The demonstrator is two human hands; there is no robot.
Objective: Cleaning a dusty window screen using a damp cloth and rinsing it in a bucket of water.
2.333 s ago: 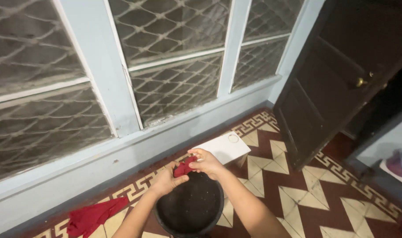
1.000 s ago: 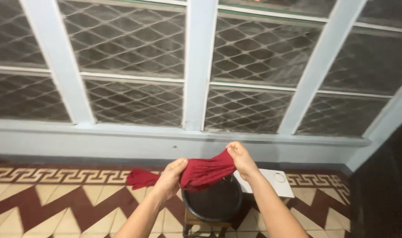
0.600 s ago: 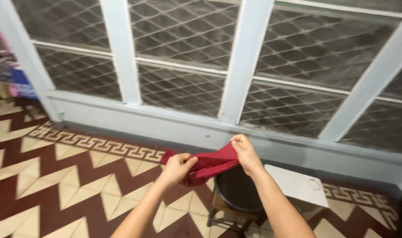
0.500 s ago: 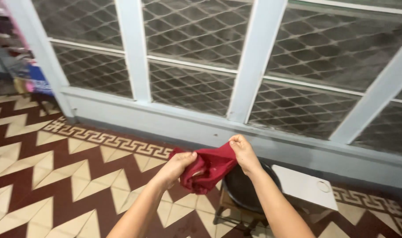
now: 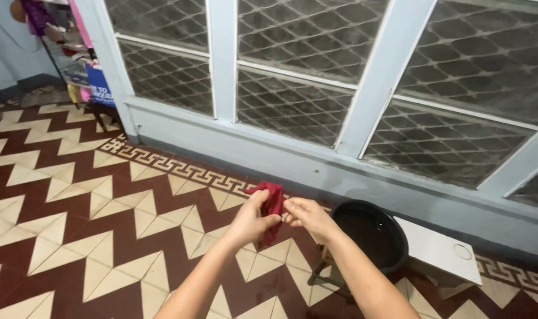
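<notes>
Both hands are working a red cloth (image 5: 273,207), held up in the air to the left of the black basin (image 5: 372,236), well above the zigzag tiled floor (image 5: 74,224). Left hand (image 5: 251,221) is gripping the cloth with fingers closed around it, thumb pressing on the near side; the cloth is bunching up over the top of that hand and a short end is hanging down below it. Right hand (image 5: 307,215) is sitting just beside the left, between it and the basin, fingertips pinching the cloth's right edge. The two hands are nearly touching.

Basin is sitting on a small wooden stool (image 5: 328,269), looking wet inside. White flat board (image 5: 443,251) with a round hole is lying just to the right of the basin, against the base of the pale blue window wall (image 5: 316,165). Mesh-covered window panes are running behind the basin. Far left of the basin, in the corner, a rack with colourful items (image 5: 80,65) is showing, too blurred to tell what's on it
</notes>
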